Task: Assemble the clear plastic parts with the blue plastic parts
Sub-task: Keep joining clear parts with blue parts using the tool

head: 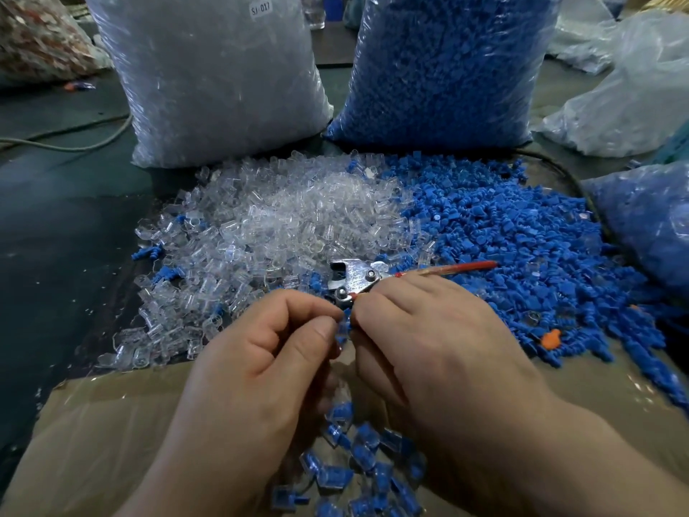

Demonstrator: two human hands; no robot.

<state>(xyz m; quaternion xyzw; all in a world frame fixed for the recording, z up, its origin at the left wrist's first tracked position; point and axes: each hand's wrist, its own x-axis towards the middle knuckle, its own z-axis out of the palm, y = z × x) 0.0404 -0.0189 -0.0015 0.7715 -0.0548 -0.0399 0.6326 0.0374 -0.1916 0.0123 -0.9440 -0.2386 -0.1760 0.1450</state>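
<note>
A heap of clear plastic parts (268, 225) lies on the table left of centre, and a heap of blue plastic parts (522, 255) lies to its right. My left hand (261, 352) and my right hand (428, 330) meet fingertip to fingertip below the heaps. Between them they pinch a small blue part (345, 326); any clear part there is hidden by my fingers. Joined clear-and-blue pieces (365, 453) lie in a pile under my wrists.
Metal pliers with red handles (373, 278) lie just beyond my fingers. A big bag of clear parts (216, 76) and a big bag of blue parts (443, 69) stand behind the heaps. More bags sit at the right (641, 218), and an orange piece (551, 338) lies among the blue parts.
</note>
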